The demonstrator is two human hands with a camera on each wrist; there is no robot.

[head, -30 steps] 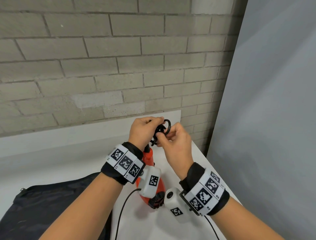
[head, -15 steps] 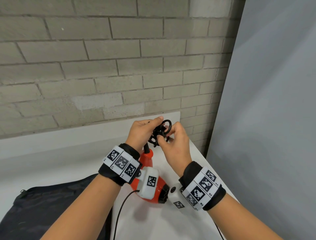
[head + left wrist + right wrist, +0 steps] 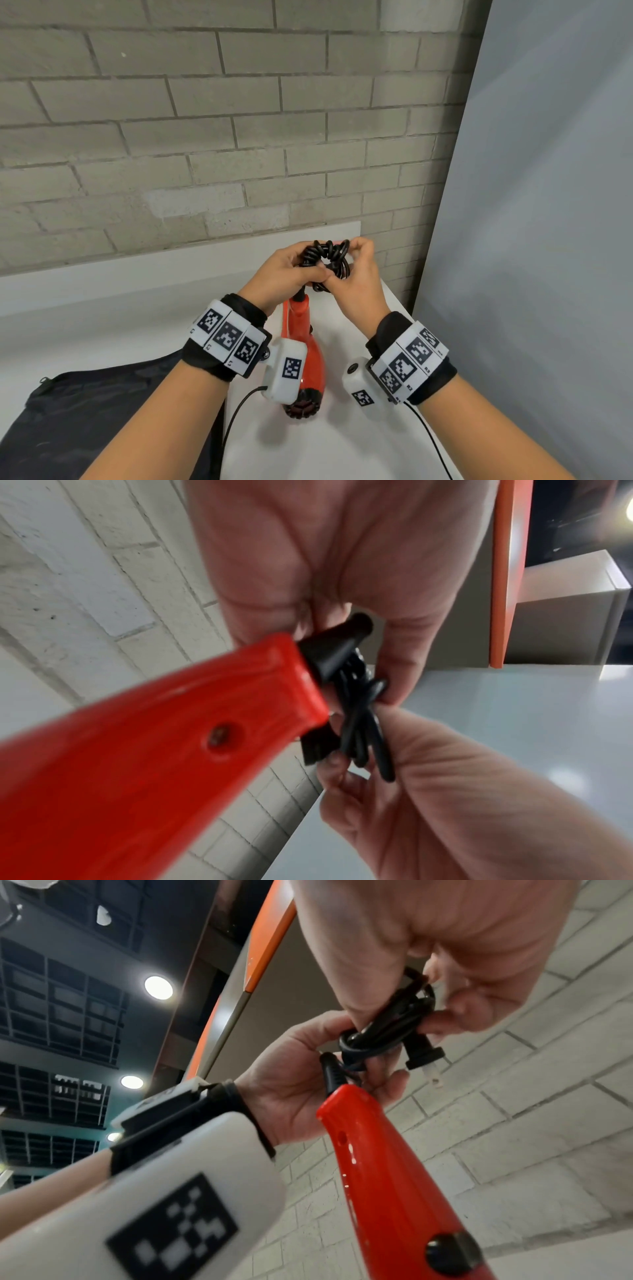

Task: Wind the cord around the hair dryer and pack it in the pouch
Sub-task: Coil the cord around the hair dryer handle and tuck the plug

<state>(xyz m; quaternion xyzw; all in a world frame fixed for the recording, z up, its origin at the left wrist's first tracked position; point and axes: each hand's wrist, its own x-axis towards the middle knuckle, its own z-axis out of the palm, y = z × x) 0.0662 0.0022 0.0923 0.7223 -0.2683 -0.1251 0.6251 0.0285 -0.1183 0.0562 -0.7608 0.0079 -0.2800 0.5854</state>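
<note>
A red hair dryer [image 3: 305, 346] hangs handle-up over the white table, its black grille end low. Its black coiled cord [image 3: 327, 260] is bunched in loops above the handle tip. My left hand [image 3: 291, 270] grips the bundle at the handle end; the red handle [image 3: 154, 737] fills the left wrist view. My right hand [image 3: 352, 274] pinches the cord loops [image 3: 383, 1026] from the right, and the plug [image 3: 424, 1058] sticks out below its fingers. The dark pouch [image 3: 85, 418] lies flat at the table's lower left.
A grey brick wall [image 3: 205, 137] stands close behind the white table [image 3: 102, 325]. A grey panel [image 3: 548, 240] closes the right side. Thin black wrist-camera cables [image 3: 236, 418] hang over the table near the pouch.
Both hands have bunched the cord loops tighter and the bundle looks thicker. The dryer has swung from tilted to hanging nearly straight down between my wrists.
</note>
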